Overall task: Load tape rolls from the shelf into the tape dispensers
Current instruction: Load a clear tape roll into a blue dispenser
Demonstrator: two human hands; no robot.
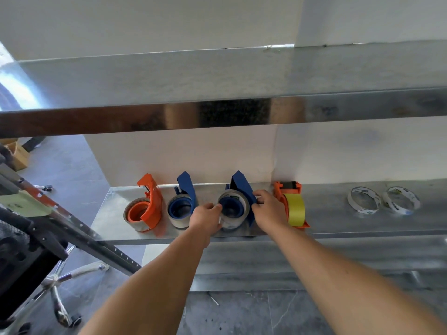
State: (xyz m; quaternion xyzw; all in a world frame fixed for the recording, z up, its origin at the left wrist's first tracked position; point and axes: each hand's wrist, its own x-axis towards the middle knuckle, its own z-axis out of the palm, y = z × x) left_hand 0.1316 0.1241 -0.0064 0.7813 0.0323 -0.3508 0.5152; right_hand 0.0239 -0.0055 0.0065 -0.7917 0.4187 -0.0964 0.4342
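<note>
Steel shelf against a white wall, lower tier of a metal rack, upper tier bare in view.

Item in hand: second blue dispenser, standing on the shelf, carrying a clear tape roll on its blue hub. This dispenser serves as landmark for all entries below.

Left hand: fingers curled against the near-left rim of the clear tape roll, thumb and fingertips pinching its edge.

Right hand: fingers bent round the right-hand edge of the blue dispenser frame, gripping it just beside the roll.

Left of the landmark, just beside it: first blue dispenser, upright, loaded with a clear roll; the left hand partly overlaps its near side.

Further left: orange dispenser, upright, loaded with a brownish clear roll, nearest the shelf's left end.

Right of the landmark, just behind the right hand: second orange dispenser, loaded with a yellow tape roll turned edge-on to the camera.

Well to the right: two thin white tape rolls, loose, lying side by side on the shelf, near each other, not loaded.

Below and left of the shelf: grey tiled floor, an office chair with chrome star base, a slotted metal upright leaning diagonally, a cardboard box further back.
</note>
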